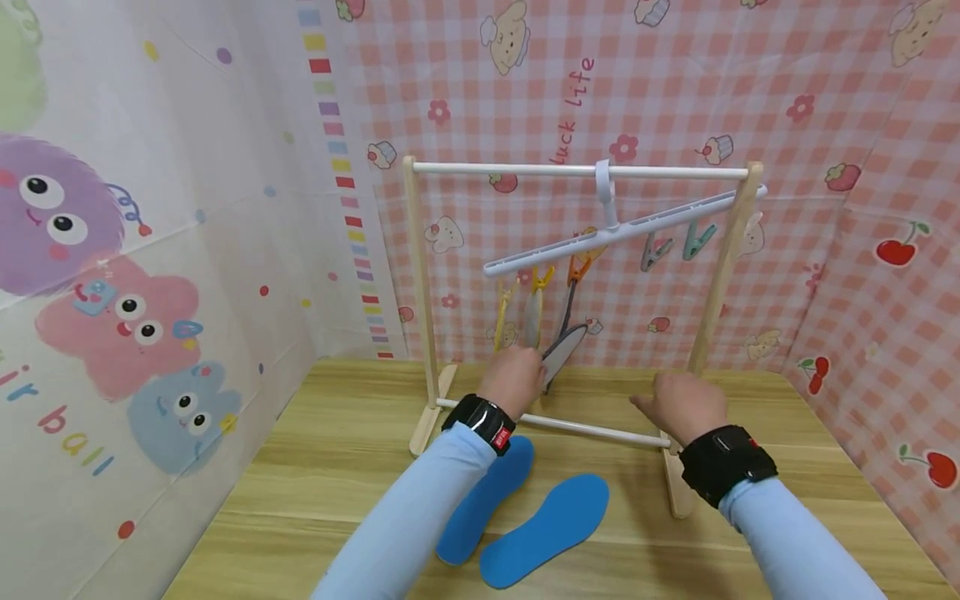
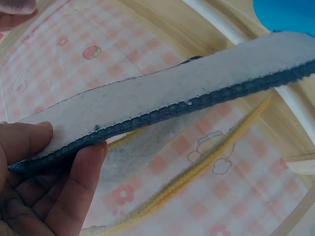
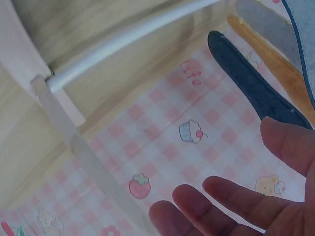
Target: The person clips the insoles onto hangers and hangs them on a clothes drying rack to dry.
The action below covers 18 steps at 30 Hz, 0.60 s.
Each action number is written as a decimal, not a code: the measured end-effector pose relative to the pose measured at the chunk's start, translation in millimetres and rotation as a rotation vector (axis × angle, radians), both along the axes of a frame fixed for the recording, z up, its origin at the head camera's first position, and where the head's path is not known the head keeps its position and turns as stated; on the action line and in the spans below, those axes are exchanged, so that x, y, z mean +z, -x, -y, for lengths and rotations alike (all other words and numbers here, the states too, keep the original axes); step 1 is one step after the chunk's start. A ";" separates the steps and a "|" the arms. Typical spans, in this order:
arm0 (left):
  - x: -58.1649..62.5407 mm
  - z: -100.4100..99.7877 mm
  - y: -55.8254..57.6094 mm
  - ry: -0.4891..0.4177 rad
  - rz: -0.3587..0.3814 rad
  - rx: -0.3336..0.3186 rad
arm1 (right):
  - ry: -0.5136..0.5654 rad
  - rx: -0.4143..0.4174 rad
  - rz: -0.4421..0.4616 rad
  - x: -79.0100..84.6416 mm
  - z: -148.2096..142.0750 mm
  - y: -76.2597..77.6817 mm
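My left hand (image 1: 510,379) pinches an insole (image 2: 162,93) between thumb and fingers. This insole has a pale grey face and a dark blue edge, and it slants below the hanger. My right hand (image 1: 690,407) holds nothing; in the right wrist view its fingers are spread and loosely bent. Above hangs a pale lilac hanger (image 1: 577,244), its left end tipped low. From it hang a dark insole (image 1: 570,304) in an orange clip (image 1: 578,268) and yellow-edged insoles (image 1: 501,321) in yellow clips (image 1: 542,279). Grey (image 1: 655,252) and teal (image 1: 698,242) clips grip nothing.
A wooden rack with a white top rod (image 1: 502,170) and a lower white rod (image 1: 592,427) stands on the wood-grain table (image 1: 277,492). Two blue insoles (image 1: 551,529) lie in front of it. Patterned cloth (image 1: 675,75) hangs behind and at both sides.
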<state>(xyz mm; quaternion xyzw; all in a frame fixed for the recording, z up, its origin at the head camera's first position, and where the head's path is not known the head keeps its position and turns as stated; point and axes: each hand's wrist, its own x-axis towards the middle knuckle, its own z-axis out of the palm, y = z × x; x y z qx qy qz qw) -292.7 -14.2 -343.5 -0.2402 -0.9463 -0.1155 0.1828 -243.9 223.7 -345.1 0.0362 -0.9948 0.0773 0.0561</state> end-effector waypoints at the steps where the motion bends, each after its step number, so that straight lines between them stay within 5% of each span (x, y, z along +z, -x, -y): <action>1: 0.0 -0.9 0.7 -0.001 -0.004 0.001 | -0.001 0.000 -0.012 2.3 -0.8 1.3; 18: -0.3 -22.2 11.4 -0.113 0.010 0.048 | -0.007 0.028 -0.188 44.7 -8.2 31.2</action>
